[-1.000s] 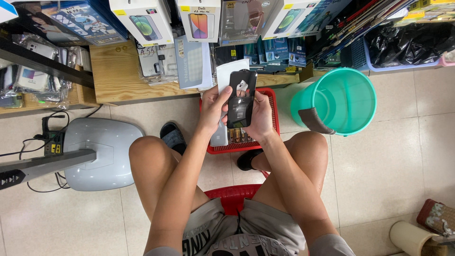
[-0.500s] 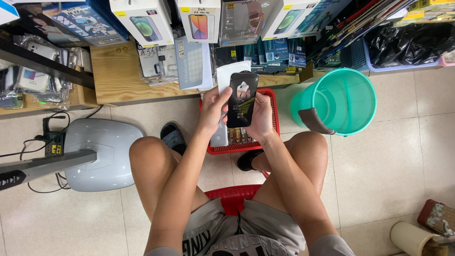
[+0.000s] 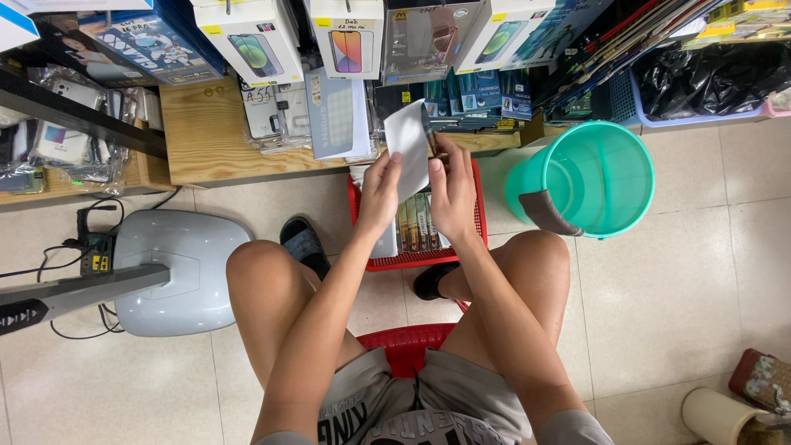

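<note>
Grey shorts (image 3: 461, 404) w/ lettering, black sandals (image 3: 303, 241), bare arms.

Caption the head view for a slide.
Seated person's left hand and right hand hold a white packet above a red basket.

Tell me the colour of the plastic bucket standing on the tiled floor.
Teal-green plastic bucket, seen best in the head view.

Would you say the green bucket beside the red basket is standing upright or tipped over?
Upright: the green bucket shows its open round mouth facing up, standing on the floor tiles right of the red basket.
</note>
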